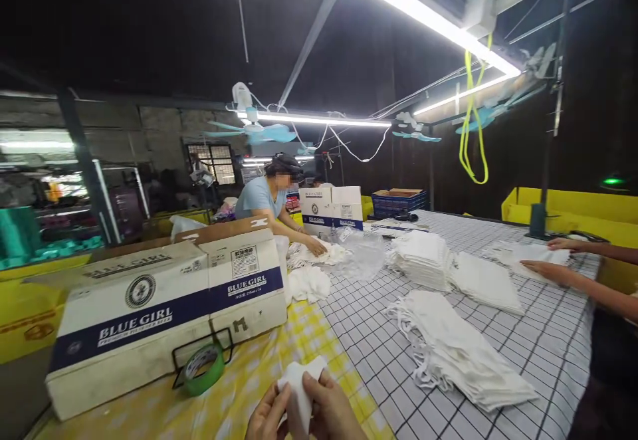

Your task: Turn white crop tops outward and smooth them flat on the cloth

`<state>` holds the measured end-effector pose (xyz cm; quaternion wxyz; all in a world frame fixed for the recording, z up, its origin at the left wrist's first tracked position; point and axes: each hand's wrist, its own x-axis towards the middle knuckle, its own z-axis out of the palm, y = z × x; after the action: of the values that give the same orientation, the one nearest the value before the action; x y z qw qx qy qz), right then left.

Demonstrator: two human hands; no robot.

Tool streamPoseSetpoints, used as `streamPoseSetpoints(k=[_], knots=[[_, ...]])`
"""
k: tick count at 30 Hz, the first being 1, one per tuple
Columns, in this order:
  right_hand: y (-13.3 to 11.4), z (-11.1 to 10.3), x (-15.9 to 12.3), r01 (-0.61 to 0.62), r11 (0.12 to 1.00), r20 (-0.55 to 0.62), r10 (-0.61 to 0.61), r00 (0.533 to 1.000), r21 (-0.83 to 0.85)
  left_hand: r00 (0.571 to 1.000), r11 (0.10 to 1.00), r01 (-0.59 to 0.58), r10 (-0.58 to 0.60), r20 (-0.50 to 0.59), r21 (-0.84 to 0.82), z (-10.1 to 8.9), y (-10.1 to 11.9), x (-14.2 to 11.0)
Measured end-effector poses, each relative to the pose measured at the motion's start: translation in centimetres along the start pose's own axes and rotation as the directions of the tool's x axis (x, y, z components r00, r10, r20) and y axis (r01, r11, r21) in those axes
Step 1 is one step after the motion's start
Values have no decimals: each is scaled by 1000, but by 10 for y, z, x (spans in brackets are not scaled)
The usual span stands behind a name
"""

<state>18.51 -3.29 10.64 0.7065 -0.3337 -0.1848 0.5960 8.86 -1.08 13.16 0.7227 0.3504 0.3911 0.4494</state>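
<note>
At the bottom middle, my left hand (269, 410) and my right hand (333, 405) pinch a small piece of white cloth (299, 387) between thumbs and fingers. The cloth stands up in a fold, its top edge spread above my thumbs. Its lower part is partly hidden by my hands. Beneath it lies a yellow checked tablecloth (249, 367). To the right, a stack of white cloth pieces with cords (463, 347) rests on the white grid-patterned tablecloth (383, 373).
An open carton (164, 320) stands at the left, with a green tape roll (204, 368) before it. Further back are more white cloth stacks (423, 257) and a clear plastic bag (363, 254). A co-worker (262, 197) reaches over the table; another person's hands (553, 267) handle cloth at right.
</note>
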Motion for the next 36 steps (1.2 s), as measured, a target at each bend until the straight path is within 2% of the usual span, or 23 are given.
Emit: streamPoseSetpoints(k=[6, 15, 21, 26, 36], knots=[[-8, 3, -21, 8, 998, 70, -13, 997, 65, 988, 996, -90, 86, 126, 26, -2, -2, -10], [-10, 3, -26, 10, 999, 70, -12, 997, 36, 975, 989, -149, 143, 169, 20, -1, -1, -16], [-11, 8, -30, 30, 999, 78, -32, 996, 30, 990, 993, -106, 110, 92, -56, 5, -2, -20], [-12, 8, -35, 6, 1000, 51, -7, 999, 28, 982, 991, -96, 109, 152, -92, 8, -1, -20], [-10, 0, -30, 12, 999, 34, -14, 999, 53, 986, 993, -101, 107, 126, -54, 5, -8, -12]])
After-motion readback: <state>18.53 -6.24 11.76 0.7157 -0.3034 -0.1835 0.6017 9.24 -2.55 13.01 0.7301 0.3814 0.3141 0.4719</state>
